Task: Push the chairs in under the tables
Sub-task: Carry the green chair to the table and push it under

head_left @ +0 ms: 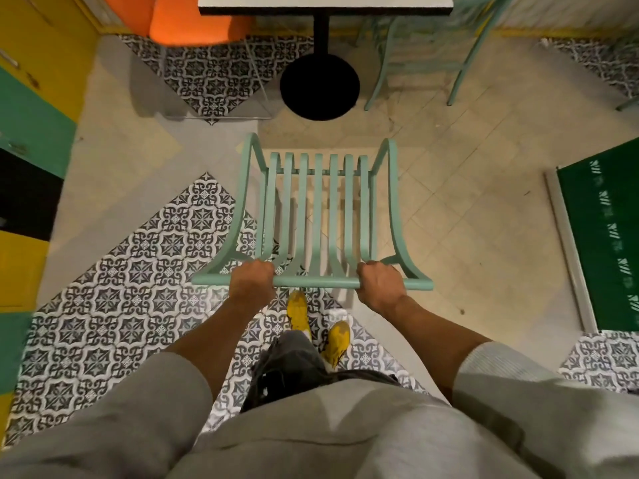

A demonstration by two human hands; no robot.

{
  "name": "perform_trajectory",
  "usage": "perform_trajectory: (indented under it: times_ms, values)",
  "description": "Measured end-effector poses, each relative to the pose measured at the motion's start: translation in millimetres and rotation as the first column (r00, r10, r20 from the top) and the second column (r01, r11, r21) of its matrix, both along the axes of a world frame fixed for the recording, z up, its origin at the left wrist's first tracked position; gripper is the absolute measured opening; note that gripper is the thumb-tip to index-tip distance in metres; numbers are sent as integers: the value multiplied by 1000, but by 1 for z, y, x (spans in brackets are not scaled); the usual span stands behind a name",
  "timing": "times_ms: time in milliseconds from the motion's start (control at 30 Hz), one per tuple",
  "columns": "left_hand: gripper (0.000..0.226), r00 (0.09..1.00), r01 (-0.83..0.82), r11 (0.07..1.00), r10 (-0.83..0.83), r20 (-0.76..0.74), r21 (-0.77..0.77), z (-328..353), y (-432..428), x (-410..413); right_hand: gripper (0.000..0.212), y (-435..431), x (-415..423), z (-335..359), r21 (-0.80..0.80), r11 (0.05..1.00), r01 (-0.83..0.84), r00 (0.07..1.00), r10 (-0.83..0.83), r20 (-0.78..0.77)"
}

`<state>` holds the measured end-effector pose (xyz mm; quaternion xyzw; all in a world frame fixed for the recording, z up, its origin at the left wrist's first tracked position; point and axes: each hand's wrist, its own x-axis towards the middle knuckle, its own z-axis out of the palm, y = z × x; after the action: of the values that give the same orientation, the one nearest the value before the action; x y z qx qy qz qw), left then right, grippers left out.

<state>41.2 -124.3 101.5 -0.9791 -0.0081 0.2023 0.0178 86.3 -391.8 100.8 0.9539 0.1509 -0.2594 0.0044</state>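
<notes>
The floor (449, 202) fills most of the view, plain beige tile broken by diagonal patches of grey-and-white patterned tile. At the top edge stands a table (325, 3) with a white top and dark rim, on a black post and a round black base (320, 86). Centred below it, well short of the table and apart from the base, is the mint-green chair (320, 209), its slatted seat pointing toward the table and its top rail nearest the person. An orange seat (193, 22) sits at the table's left, and another mint chair (425, 63) at its right. A green board (608, 236) lies against the right edge. The left hand (250, 281) is curled tight around the chair's top rail, and the right hand (380, 283) grips the same rail further along. Two yellow shoes (337, 340) show beneath the rail
</notes>
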Motion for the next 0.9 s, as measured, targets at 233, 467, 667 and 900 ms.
perform_trajectory:
  times_ms: [233, 467, 667, 900]
  values:
    - [24, 998, 11, 999, -8, -66, 44, 1, 10, 52, 24, 10, 50, 4, -34, 999, 3, 1000, -3, -10]
    - [26, 991, 42, 999, -37, -130, 35, 1, 13, 112, 22, 16, 107, 8, -68, 997, 36, 999, -37, -6]
    - [25, 988, 61, 998, -58, -141, 16, 1, 20, 166, 22, 22, 155, 8, -69, 996, 63, 998, -63, 5]
    - [27, 983, 22, 1000, -23, -181, -9, 5, 23, 223, 26, 26, 212, 11, -71, 997, 32, 999, -34, -20]
